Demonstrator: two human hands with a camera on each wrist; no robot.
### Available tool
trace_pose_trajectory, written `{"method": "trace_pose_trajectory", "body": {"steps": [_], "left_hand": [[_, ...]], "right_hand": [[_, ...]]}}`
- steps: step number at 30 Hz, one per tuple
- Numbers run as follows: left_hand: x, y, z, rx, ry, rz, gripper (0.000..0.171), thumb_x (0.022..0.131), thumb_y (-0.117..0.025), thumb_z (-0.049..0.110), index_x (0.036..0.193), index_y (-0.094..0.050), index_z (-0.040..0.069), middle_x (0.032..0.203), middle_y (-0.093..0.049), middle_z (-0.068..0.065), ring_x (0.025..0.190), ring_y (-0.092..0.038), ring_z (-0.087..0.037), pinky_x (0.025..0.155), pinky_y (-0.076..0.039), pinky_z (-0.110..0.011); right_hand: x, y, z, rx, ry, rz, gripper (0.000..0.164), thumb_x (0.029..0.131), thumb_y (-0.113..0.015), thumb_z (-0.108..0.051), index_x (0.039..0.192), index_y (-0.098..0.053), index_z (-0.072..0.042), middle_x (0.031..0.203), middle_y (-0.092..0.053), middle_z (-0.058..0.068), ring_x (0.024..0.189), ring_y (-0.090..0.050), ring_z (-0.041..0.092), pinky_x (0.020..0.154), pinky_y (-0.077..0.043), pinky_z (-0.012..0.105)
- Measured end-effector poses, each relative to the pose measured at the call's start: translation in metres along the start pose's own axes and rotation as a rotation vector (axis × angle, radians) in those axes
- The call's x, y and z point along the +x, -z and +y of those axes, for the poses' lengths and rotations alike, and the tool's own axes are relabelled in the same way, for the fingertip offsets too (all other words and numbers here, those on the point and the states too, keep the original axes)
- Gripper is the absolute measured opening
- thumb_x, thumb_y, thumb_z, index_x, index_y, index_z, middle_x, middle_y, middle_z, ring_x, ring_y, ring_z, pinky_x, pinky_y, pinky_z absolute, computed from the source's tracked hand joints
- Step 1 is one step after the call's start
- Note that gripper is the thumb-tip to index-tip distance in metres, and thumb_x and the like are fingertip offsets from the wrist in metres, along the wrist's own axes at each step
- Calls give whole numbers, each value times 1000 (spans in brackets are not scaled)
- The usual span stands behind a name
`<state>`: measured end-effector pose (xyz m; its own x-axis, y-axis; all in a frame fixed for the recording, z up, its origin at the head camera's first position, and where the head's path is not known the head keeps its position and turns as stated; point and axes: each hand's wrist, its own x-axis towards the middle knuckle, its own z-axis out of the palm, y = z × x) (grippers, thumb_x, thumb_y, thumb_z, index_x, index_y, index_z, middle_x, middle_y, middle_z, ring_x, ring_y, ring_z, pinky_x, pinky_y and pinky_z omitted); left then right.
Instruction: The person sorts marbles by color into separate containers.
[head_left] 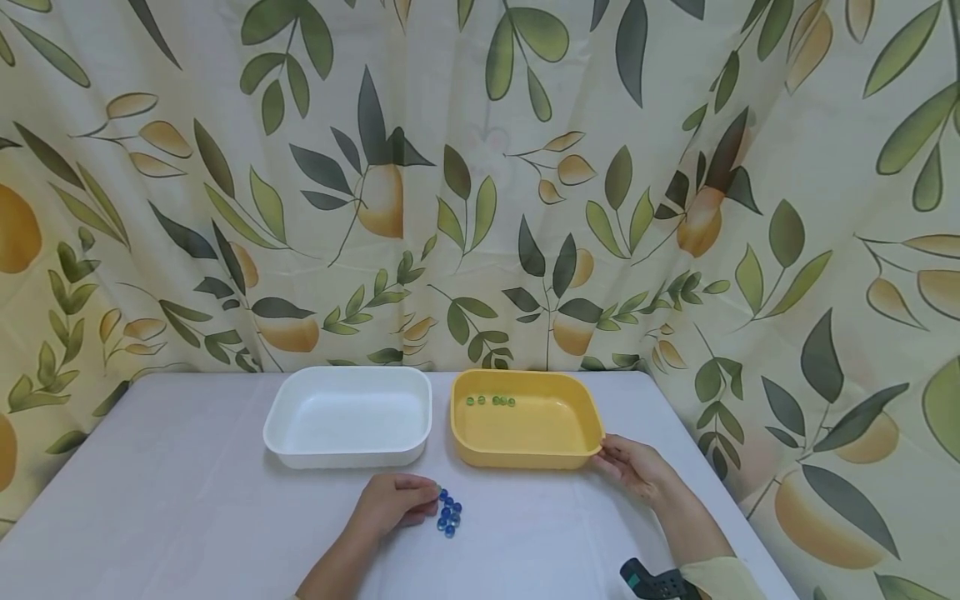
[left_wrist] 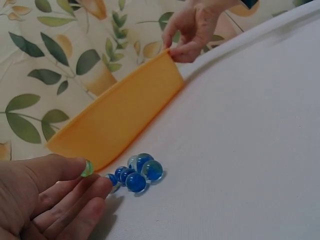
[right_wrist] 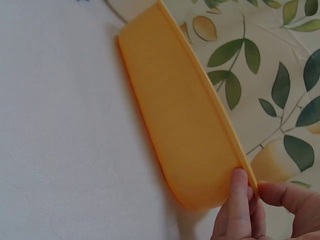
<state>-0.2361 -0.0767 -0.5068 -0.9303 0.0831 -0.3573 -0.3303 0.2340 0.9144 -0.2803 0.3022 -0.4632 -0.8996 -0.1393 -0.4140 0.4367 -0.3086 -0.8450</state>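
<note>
Between thumb and fingers my left hand pinches a green marble, just left of a cluster of blue marbles on the table. My right hand grips the rim of the yellow tray at its near right corner, with the thumb on one side and fingers on the other in the right wrist view. Inside that tray, several green marbles lie in a loose row toward the back left. In the left wrist view the blue marbles sit close beside my fingertips.
A white tray stands left of the yellow one, with a narrow gap between them. Both rest on a white-covered table. Behind the table's far edge hangs a curtain printed with leaves and fruit.
</note>
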Motion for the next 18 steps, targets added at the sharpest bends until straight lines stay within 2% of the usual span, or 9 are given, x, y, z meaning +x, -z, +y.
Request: {"method": "trace_pose_trajectory", "body": {"steps": [10, 18], "left_hand": [[4, -4, 14, -39, -20, -7, 26, 84, -77, 18, 105, -74, 3, 89, -75, -5, 77, -71, -12, 71, -61, -26], [6, -8, 32, -28, -11, 13, 27, 84, -78, 20, 106, -74, 4, 88, -75, -5, 79, -72, -14, 73, -61, -26]], "right_hand": [[1, 0, 0, 9, -4, 8, 21, 101, -49, -4, 91, -68, -7, 92, -67, 5, 86, -69, 13, 88, -57, 25], [1, 1, 1, 14, -7, -7, 22, 101, -49, -4, 92, -69, -8, 93, -67, 5, 88, -69, 13, 88, -58, 25]]}}
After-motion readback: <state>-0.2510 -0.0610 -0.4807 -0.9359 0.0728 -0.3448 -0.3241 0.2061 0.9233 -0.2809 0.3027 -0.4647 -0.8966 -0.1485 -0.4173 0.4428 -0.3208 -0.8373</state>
